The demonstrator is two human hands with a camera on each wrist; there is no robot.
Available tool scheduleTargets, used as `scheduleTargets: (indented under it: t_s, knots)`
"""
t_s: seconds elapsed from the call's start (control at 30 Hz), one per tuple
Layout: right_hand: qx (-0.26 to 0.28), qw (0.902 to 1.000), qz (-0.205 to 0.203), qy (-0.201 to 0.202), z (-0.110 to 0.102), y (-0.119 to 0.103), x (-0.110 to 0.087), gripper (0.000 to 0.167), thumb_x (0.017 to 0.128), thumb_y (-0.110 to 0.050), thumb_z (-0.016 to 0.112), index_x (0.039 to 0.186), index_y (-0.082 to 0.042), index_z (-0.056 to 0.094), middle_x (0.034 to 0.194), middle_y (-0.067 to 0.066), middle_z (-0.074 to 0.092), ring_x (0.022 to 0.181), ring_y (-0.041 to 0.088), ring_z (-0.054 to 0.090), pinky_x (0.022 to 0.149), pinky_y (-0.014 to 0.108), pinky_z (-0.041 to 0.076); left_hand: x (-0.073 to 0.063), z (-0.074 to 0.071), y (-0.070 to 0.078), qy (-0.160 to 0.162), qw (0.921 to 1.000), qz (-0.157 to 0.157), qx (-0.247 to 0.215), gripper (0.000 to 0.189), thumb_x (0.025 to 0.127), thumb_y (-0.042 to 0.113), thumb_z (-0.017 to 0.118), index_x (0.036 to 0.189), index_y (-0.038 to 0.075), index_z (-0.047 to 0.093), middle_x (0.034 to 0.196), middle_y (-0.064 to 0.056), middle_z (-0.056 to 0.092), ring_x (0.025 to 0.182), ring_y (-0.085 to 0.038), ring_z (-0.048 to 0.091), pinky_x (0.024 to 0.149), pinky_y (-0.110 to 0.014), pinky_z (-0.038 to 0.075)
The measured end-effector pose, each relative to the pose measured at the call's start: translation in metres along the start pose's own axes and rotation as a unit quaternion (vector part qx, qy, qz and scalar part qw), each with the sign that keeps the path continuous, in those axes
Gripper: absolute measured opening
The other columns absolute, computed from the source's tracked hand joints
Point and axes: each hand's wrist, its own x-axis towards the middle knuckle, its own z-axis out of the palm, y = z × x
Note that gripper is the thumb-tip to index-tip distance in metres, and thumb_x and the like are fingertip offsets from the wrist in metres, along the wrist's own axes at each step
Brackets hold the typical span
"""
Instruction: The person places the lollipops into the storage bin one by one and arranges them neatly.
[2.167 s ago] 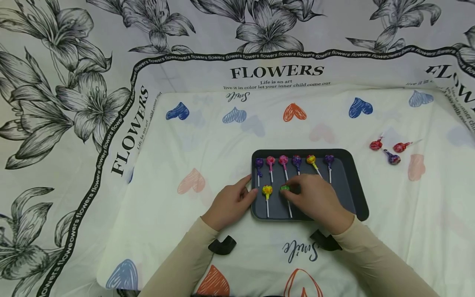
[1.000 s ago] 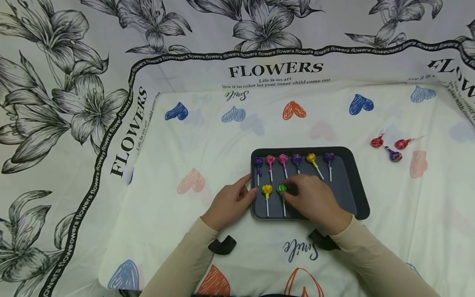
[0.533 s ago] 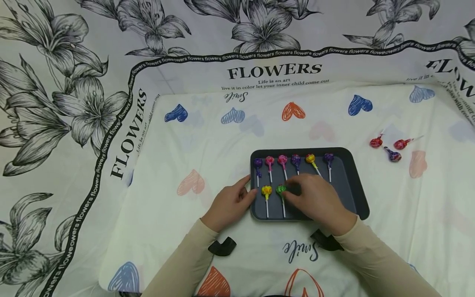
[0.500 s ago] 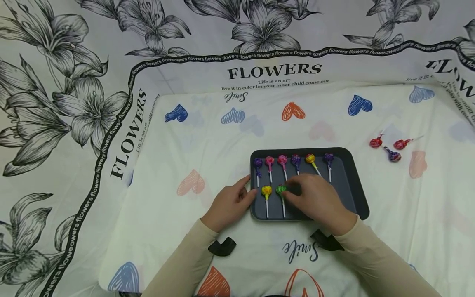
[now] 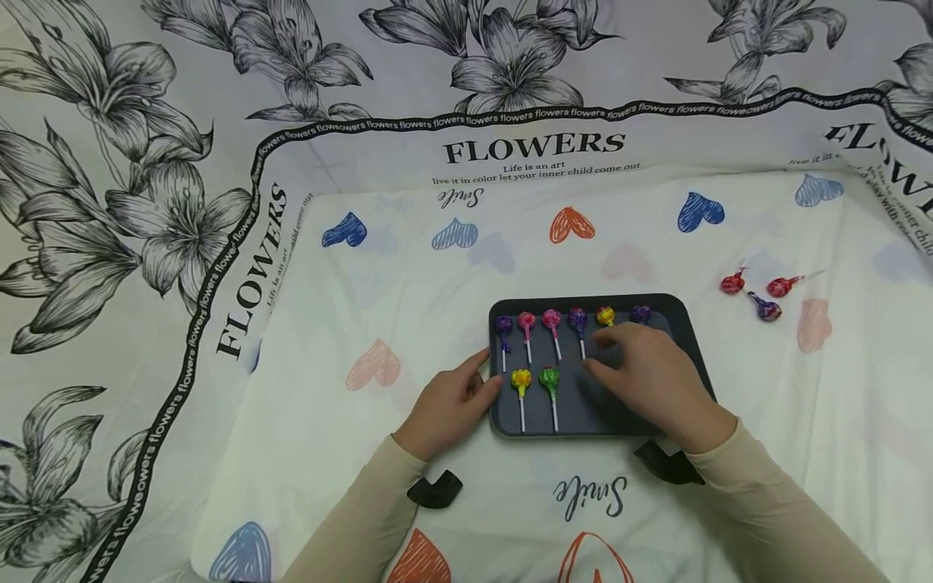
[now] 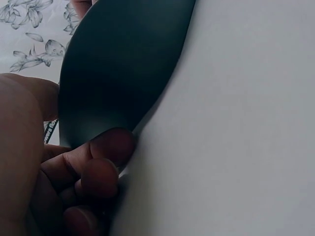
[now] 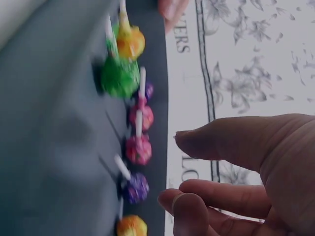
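Note:
In the head view, my left hand (image 5: 446,409) holds the dark baking tray (image 5: 674,324) at its left edge. In the left wrist view, the thumb lies at the rim and curled fingers (image 6: 113,147) touch the outer wall. My right hand (image 5: 652,385) hovers over the tray's right half, thumb and fingers apart with nothing between them. Left of it lie a green lollipop (image 5: 550,378) and a yellow lollipop (image 5: 521,379), heads away from me. Behind them runs a row of several lollipops, among them a pink one (image 5: 551,318) and a purple one (image 5: 577,319). My right hand hides some sticks.
Beyond the tray's right side, a red lollipop (image 5: 732,282), another red lollipop (image 5: 781,287) and a purple lollipop (image 5: 767,308) lie on the heart-printed white cloth (image 5: 437,300). A floral cloth (image 5: 379,158) borders it.
My right hand has straightened the green lollipop beside the yellow one, let it go and moved right. My left hand has stayed at the tray's edge.

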Motion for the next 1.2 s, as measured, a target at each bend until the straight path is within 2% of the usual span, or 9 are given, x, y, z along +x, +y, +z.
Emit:
scheduleTargets:
  t_s: [0.1,0.27,0.4,0.57,0.63,0.77,0.83,1.0,1.2]
  knots:
    - [0.006,0.9999,0.012,0.011,-0.009,0.008,0.001,0.035,0.091,-0.025,0.082,0.116,-0.002,0.078,0.113,0.019,0.075,0.084,0.026,0.065,0.069,0.044,0.055,-0.001,0.000,0.000,0.001,1.0000,-0.003,-0.003,0.058,0.107,0.041,0.061,0.155,0.008,0.053,0.071,0.010,0.055,0.058,-0.006,0.045,0.056,-0.026,0.034]
    - [0.017,0.9987,0.033,0.035,-0.025,0.025,0.003,0.037,0.091,-0.023,0.082,0.118,0.002,0.076,0.106,0.021,0.074,0.065,0.020,0.056,0.057,0.035,0.044,-0.001,-0.001,0.000,0.004,1.0000,-0.006,-0.006,0.057,0.107,0.039,0.062,0.154,0.008,0.053,0.072,0.009,0.056,0.058,-0.007,0.045,0.057,-0.026,0.035]
    - [0.020,0.9970,0.047,0.059,-0.036,0.039,0.002,0.038,0.092,-0.025,0.081,0.117,0.003,0.076,0.094,0.018,0.074,0.067,0.022,0.058,0.057,0.035,0.044,-0.002,-0.001,0.000,0.009,0.9999,-0.008,-0.006,0.057,0.107,0.040,0.062,0.154,0.008,0.054,0.072,0.009,0.056,0.058,-0.007,0.046,0.057,-0.026,0.036]
    - [0.020,0.9943,0.064,0.083,-0.047,0.060,-0.001,0.041,0.095,-0.032,0.078,0.117,0.002,0.076,0.100,0.021,0.075,0.071,0.023,0.064,0.057,0.034,0.046,-0.003,0.000,-0.001,0.012,0.9998,-0.008,-0.013,0.057,0.106,0.040,0.063,0.153,0.009,0.054,0.073,0.010,0.056,0.058,-0.007,0.046,0.057,-0.026,0.036]
    - [0.018,0.9930,0.073,0.091,-0.053,0.068,-0.003,0.042,0.096,-0.034,0.076,0.118,0.002,0.075,0.106,0.023,0.075,0.071,0.021,0.064,0.056,0.033,0.045,-0.003,0.000,0.000,0.011,0.9998,-0.008,-0.016,0.057,0.106,0.040,0.063,0.153,0.009,0.055,0.072,0.010,0.056,0.058,-0.007,0.046,0.057,-0.026,0.036]
    - [0.018,0.9897,0.094,0.107,-0.064,0.083,-0.008,0.044,0.096,-0.035,0.076,0.118,0.003,0.075,0.106,0.024,0.075,0.067,0.015,0.060,0.054,0.032,0.044,-0.003,0.000,0.000,0.011,0.9998,-0.008,-0.016,0.057,0.106,0.040,0.063,0.153,0.009,0.055,0.072,0.010,0.056,0.058,-0.006,0.045,0.057,-0.026,0.036]
    - [0.012,0.9880,0.103,0.114,-0.069,0.091,-0.009,0.044,0.096,-0.036,0.075,0.118,0.002,0.075,0.107,0.024,0.075,0.072,0.018,0.061,0.057,0.033,0.043,-0.002,0.000,0.000,0.012,0.9998,-0.007,-0.017,0.057,0.106,0.041,0.063,0.153,0.009,0.055,0.072,0.010,0.055,0.058,-0.007,0.045,0.057,-0.026,0.036]
    - [0.000,0.9833,0.137,0.120,-0.078,0.112,-0.011,0.045,0.098,-0.035,0.071,0.121,0.003,0.072,0.109,0.027,0.072,0.094,0.036,0.060,0.067,0.039,0.041,-0.001,0.001,0.000,0.009,0.9997,-0.007,-0.021,0.057,0.106,0.042,0.062,0.153,0.010,0.055,0.072,0.010,0.055,0.058,-0.007,0.046,0.057,-0.026,0.036]
    - [-0.021,0.9779,0.171,0.118,-0.082,0.135,-0.009,0.043,0.099,-0.029,0.069,0.123,0.007,0.067,0.110,0.029,0.068,0.092,0.040,0.057,0.067,0.042,0.040,-0.001,0.001,0.000,0.009,0.9997,-0.004,-0.021,0.057,0.106,0.041,0.062,0.153,0.009,0.055,0.071,0.010,0.055,0.058,-0.007,0.046,0.057,-0.026,0.036]
